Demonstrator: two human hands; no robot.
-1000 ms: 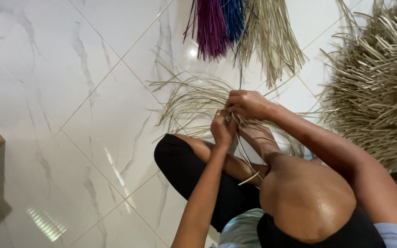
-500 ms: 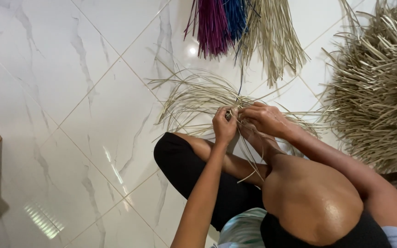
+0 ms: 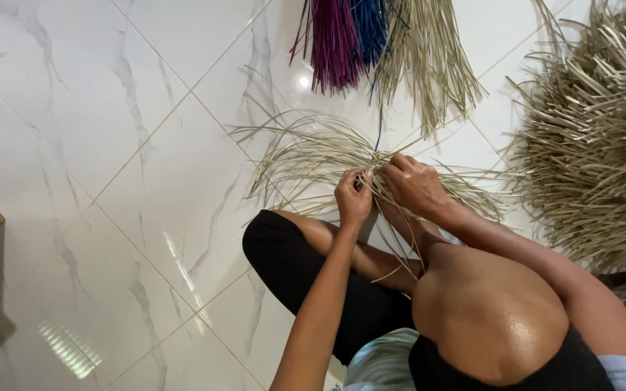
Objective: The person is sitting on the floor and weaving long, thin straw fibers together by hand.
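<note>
The person is sitting on the white marble-patterned tiled floor [image 3: 110, 145], with a bent bare knee [image 3: 490, 318] nearest the camera and a lower leg in black fabric [image 3: 306, 282] folded to the left of it. Beyond the knee, the left hand [image 3: 353, 199] and the right hand [image 3: 414, 185] are meeting just beside each other. Both hands are closing their fingers on the gathered middle of a bundle of thin pale dried straw strands [image 3: 313, 148], which is fanning out over the floor to the left and right. Farther away, near the floor's top edge, a purple fibre bundle [image 3: 335, 43], a blue fibre bundle [image 3: 371, 29] and a loose tan straw bundle [image 3: 429, 58] are lying side by side. Along the right edge, a large heap of tan straw [image 3: 595, 130] is resting.
</note>
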